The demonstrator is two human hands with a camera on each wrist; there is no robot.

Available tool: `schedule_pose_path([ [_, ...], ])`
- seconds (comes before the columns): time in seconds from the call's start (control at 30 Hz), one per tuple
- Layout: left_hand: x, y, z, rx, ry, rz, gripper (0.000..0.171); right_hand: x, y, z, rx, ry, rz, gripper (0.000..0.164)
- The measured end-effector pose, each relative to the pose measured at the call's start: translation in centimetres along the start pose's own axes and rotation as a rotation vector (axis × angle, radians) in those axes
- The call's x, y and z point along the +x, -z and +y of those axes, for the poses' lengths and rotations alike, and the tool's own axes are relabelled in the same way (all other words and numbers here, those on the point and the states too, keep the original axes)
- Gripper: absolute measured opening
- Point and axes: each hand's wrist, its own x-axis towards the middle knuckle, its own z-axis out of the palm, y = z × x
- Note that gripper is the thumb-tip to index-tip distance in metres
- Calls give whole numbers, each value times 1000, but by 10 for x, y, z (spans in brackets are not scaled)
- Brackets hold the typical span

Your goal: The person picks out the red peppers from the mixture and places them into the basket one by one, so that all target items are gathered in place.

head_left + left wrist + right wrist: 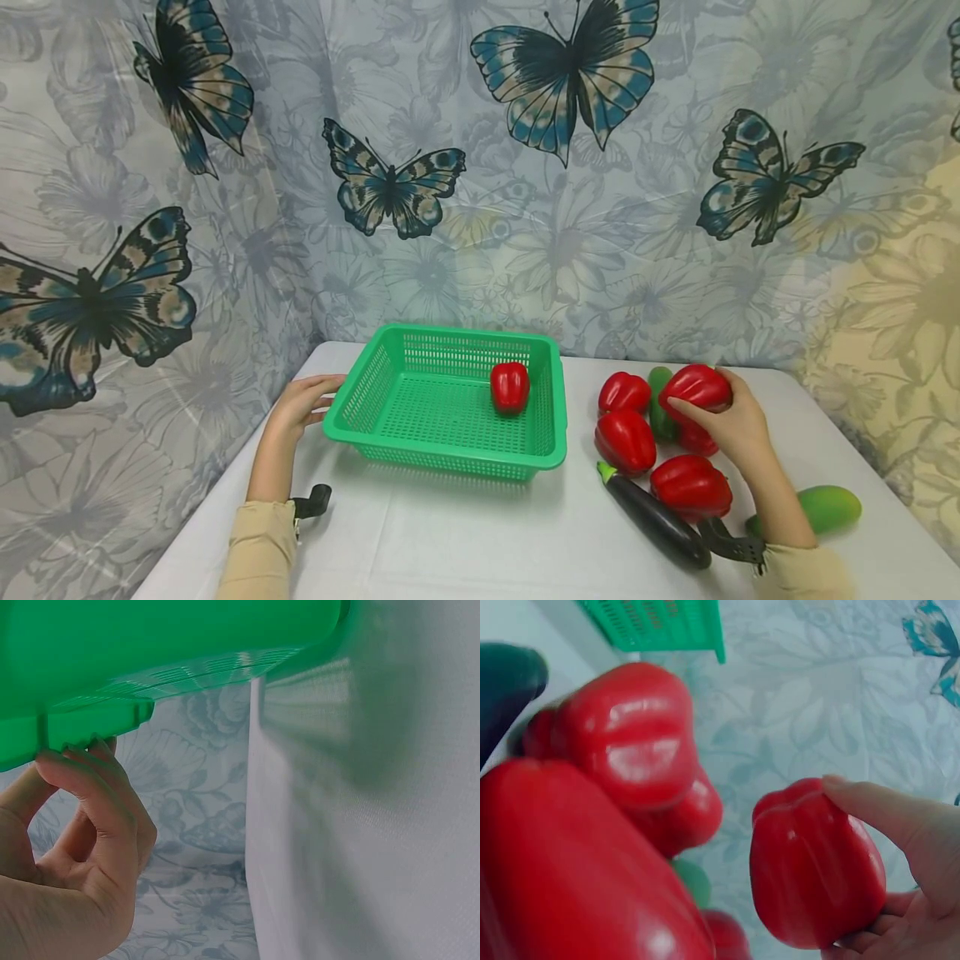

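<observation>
A red bell pepper (696, 388) is gripped by my right hand (738, 421) between thumb and fingers. In the right wrist view that pepper (814, 870) is held apart from the other peppers. Under and around it, more red bell peppers (626, 441) lie beside a green vegetable (663, 406), partly hidden. At the left, my left hand (300, 404) has its fingertips at the rim of a green plastic basket (442, 457). The left wrist view shows the fingers (101, 787) bent, touching the rim from below. One red bell pepper (510, 387) sits inside the basket.
A dark eggplant (652, 517) lies in front of the peppers. Beyond the right forearm is a green mango-like fruit (828, 509), partly covered by the arm. The white table (450, 533) ends at a butterfly-patterned cloth backdrop (450, 275) behind and to the left.
</observation>
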Motion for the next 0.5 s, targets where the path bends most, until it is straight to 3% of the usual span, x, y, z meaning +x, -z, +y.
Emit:
schedule_pose_path([
  [0.5, -2, -1, 2, 13, -2, -4, 72, 5, -26, -40, -9, 27, -86, 104],
])
